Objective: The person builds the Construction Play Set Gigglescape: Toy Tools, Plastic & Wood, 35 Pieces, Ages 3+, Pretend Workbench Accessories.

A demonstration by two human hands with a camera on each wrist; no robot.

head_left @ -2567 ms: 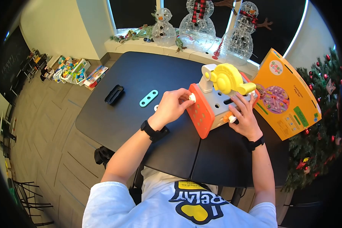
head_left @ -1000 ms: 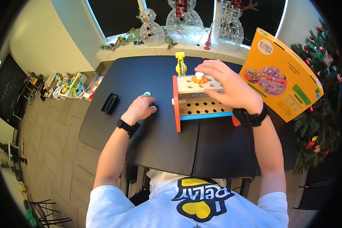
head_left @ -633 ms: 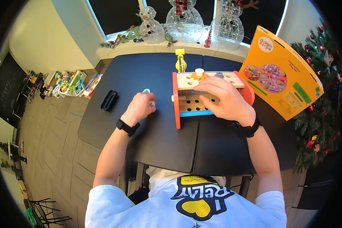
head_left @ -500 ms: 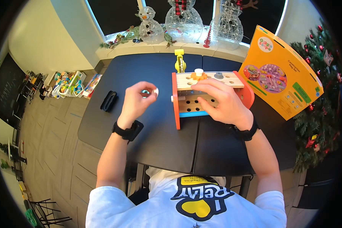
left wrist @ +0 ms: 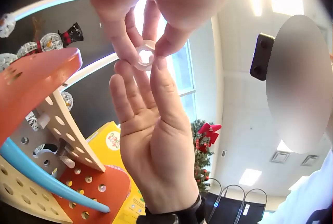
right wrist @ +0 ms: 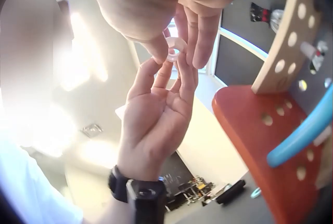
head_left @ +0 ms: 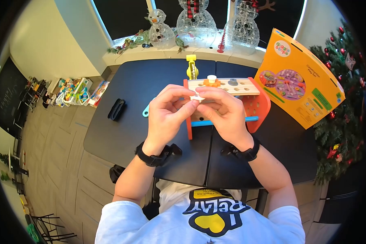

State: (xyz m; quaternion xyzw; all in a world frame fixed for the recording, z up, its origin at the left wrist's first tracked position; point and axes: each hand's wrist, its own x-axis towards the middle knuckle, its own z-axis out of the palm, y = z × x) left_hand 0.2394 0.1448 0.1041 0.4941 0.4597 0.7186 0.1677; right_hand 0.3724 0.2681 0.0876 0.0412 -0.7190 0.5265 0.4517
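Note:
Both hands meet in front of the toy workbench (head_left: pixel 259 106), their fingertips on a small white ring-shaped nut (head_left: pixel 197 97). My left hand (head_left: pixel 165 116) pinches the nut from one side, and my right hand (head_left: pixel 227 118) pinches it from the other. The left wrist view shows the nut (left wrist: pixel 150 44) with light through its round hole. In the right wrist view the white nut (right wrist: pixel 180 44) sits among the fingertips of both hands. On the wooden top of the bench stand an orange gear (head_left: pixel 212 83) with a white bolt head (head_left: pixel 211 77) and a grey piece (head_left: pixel 232 81).
A teal strip (head_left: pixel 145 112) lies beside the left hand. Further left is a black case (head_left: pixel 116 109). Behind the bench stands a yellow toy part (head_left: pixel 192 69). An orange box (head_left: pixel 313 95) leans at the right, near a decorated tree (head_left: pixel 333 134).
The workbench has been turned round. My left hand picked up the white nut beside the teal strip and brought it right; my right hand left the bench and met it there.

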